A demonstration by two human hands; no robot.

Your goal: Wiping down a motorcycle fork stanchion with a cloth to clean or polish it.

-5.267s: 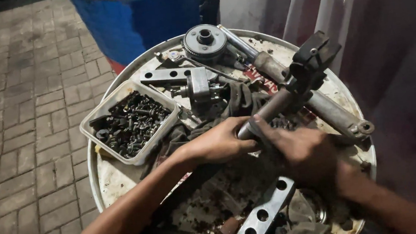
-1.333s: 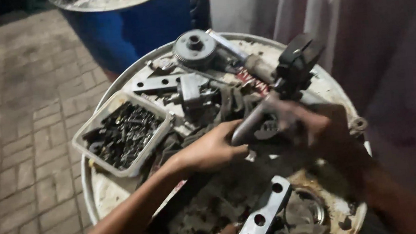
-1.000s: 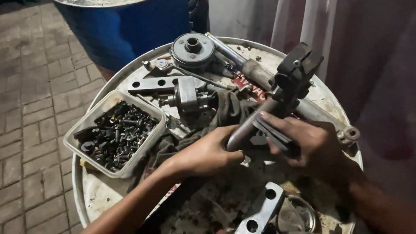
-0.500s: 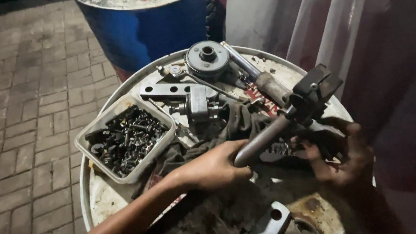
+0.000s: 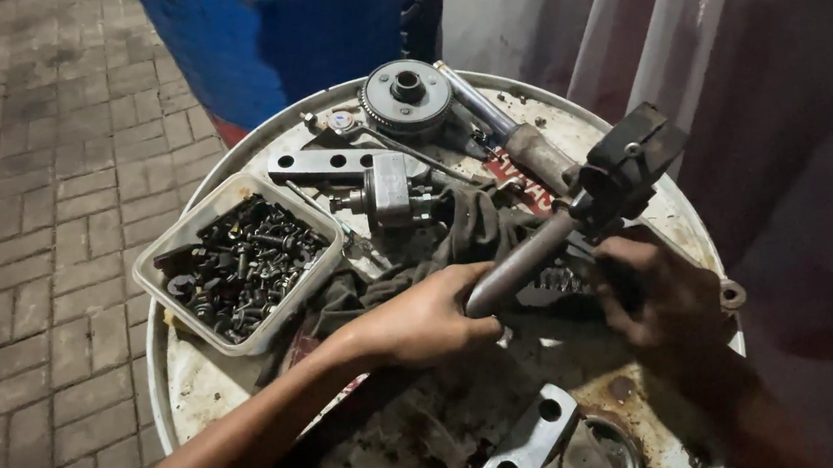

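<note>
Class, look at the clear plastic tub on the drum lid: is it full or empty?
Nearly full. The plastic tub holds a dark heap of bolts and nuts reaching about its rim.

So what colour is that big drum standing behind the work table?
Blue: the drum shows clearly at the top of the head view.

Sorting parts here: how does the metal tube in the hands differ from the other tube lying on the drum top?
The held tube is lifted and tilted, gripped at its lower end by the left hand, with a black clamp at its top. The lying tube rests flat on the drum top, untouched, shiny at its far end. Both are grey metal.
</note>
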